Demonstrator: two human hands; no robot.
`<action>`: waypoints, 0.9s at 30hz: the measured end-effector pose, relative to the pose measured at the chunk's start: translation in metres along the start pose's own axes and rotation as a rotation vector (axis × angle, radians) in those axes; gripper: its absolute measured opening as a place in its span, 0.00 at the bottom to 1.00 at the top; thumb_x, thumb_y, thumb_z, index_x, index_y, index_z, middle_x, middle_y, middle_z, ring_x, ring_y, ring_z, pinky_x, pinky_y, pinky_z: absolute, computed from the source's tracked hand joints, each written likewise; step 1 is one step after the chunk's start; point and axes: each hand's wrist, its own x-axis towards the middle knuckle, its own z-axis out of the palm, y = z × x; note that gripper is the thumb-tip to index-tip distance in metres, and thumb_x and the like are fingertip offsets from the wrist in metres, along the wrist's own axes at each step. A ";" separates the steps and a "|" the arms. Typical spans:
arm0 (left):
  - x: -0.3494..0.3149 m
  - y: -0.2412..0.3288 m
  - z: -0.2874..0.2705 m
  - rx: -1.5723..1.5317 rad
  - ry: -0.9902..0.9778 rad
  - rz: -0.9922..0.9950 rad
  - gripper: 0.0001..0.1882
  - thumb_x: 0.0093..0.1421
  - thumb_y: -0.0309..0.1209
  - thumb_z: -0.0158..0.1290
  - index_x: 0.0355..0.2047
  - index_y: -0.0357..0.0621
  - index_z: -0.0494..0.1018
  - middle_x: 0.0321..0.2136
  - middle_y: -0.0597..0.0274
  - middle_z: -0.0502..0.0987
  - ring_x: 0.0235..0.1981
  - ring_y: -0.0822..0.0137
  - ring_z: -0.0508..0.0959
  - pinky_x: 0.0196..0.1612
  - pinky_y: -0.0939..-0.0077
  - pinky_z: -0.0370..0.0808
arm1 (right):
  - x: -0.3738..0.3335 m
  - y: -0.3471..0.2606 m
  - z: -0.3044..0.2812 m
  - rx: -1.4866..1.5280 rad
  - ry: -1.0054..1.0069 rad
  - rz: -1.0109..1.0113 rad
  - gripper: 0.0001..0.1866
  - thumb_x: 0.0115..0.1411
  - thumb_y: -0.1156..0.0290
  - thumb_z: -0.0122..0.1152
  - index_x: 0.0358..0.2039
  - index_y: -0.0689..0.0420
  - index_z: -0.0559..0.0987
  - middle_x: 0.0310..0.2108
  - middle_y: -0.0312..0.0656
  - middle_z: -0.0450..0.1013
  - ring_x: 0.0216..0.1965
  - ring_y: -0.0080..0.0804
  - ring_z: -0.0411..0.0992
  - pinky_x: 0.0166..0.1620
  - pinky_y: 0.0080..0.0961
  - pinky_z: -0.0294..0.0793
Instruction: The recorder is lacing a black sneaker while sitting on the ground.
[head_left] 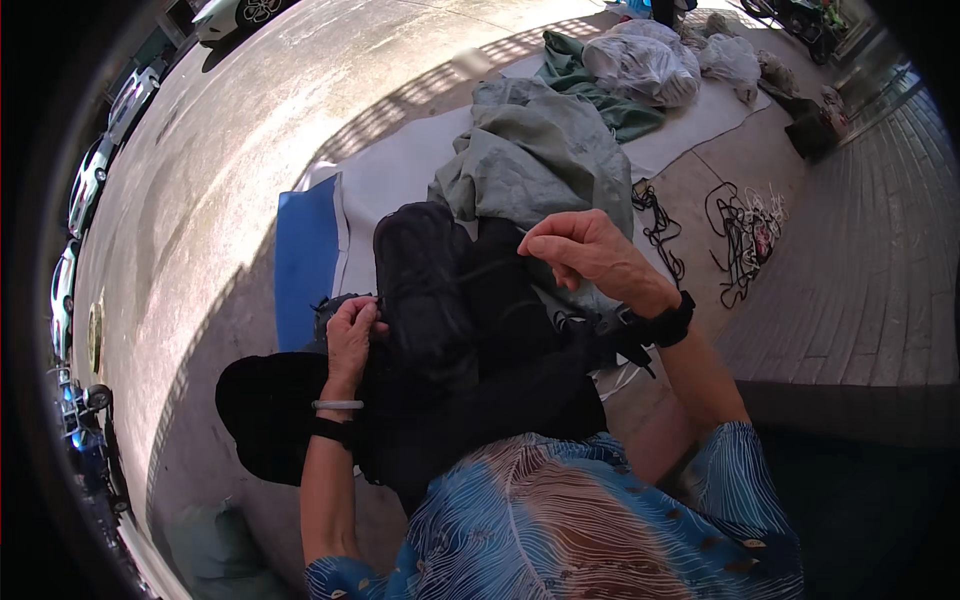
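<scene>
A black padded fabric piece [425,285], with rounded raised sections like a bag's back panel, lies across my lap. At its left edge, my left hand [350,340] is closed, its thumb and fingertips pinching the black fabric. Above its right part hangs my right hand [590,258], with thumb and forefinger pressed together. A tiny thin light thing shows at those fingertips, too small to name. More black cloth [270,415] spreads to the left under my left wrist. Beside my right wrist hang dark straps [635,345].
Ahead lie a crumpled grey-green cloth [545,150] and white plastic bags [645,65] on a white sheet [400,160] with a blue part [305,260]. Tangled black cords [735,235] lie on the ground at right, near a slatted surface [860,290]. Parked cars [90,180] line the far left.
</scene>
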 end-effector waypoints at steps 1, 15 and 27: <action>0.000 0.005 -0.001 0.037 0.006 0.015 0.11 0.64 0.32 0.49 0.38 0.35 0.73 0.25 0.66 0.73 0.22 0.77 0.75 0.29 0.83 0.73 | 0.005 0.008 0.003 -0.077 -0.014 0.025 0.11 0.60 0.66 0.57 0.32 0.61 0.80 0.17 0.29 0.67 0.17 0.12 0.64 0.21 0.13 0.65; -0.039 0.017 -0.012 0.298 -0.047 0.121 0.07 0.63 0.28 0.49 0.36 0.35 0.71 0.40 0.58 0.76 0.39 0.74 0.74 0.46 0.80 0.69 | 0.013 0.093 0.068 -1.000 -0.316 -0.414 0.13 0.49 0.72 0.65 0.37 0.58 0.77 0.31 0.43 0.66 0.31 0.41 0.71 0.34 0.33 0.72; -0.026 0.013 0.000 0.481 0.016 0.330 0.05 0.60 0.25 0.51 0.34 0.36 0.73 0.35 0.63 0.73 0.29 0.76 0.71 0.34 0.81 0.70 | 0.027 0.091 0.047 -0.736 -0.087 -0.343 0.03 0.54 0.78 0.52 0.31 0.60 0.73 0.28 0.46 0.67 0.30 0.48 0.71 0.36 0.38 0.71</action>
